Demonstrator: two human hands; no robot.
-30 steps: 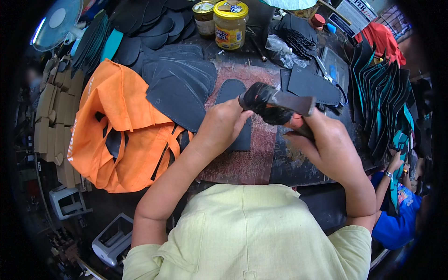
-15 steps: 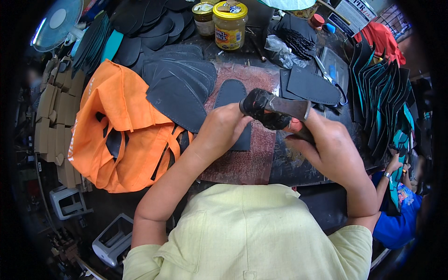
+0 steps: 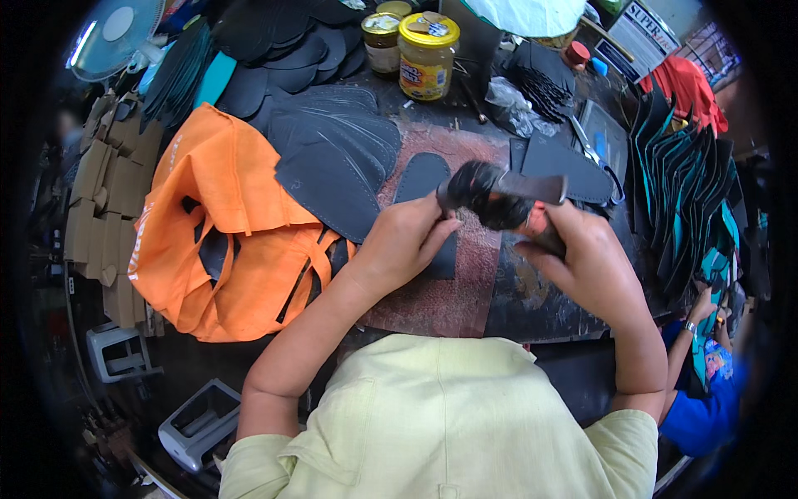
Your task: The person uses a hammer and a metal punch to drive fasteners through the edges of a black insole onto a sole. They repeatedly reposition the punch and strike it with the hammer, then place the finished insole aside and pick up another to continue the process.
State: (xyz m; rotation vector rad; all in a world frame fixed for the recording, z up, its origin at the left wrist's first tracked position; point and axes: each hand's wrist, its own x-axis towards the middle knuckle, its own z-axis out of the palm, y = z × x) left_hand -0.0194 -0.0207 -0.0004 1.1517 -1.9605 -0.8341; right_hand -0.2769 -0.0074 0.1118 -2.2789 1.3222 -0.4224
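My right hand [image 3: 594,254] is closed round the handle of a hammer [image 3: 532,185], raised over the bench. The hammer has a flat metal end, black wrapping near the head and a bit of orange-red on the handle. Close by on the left, my left hand [image 3: 407,237] has its fingers drawn together near the wrapped head. The hammer hides its fingertips, and what they pinch cannot be made out. Under both hands a black round-ended flat piece [image 3: 424,176] with a dotted edge lies on a worn reddish mat [image 3: 470,291].
Fanned black pieces [image 3: 332,162] and an orange cloth bag [image 3: 224,283] lie left. Behind stand a yellow-lidded jar [image 3: 426,71] and a smaller jar [image 3: 381,50]. Right are scissors [image 3: 594,154], more black pieces [image 3: 569,170] and a black-and-teal stack [image 3: 682,183]. Another person's hand [image 3: 704,308] shows far right.
The whole view has shifted slightly, so the bench things sit a little further right. Both hands keep nearly the same place over the mat, and the hammer is now somewhat blurred.
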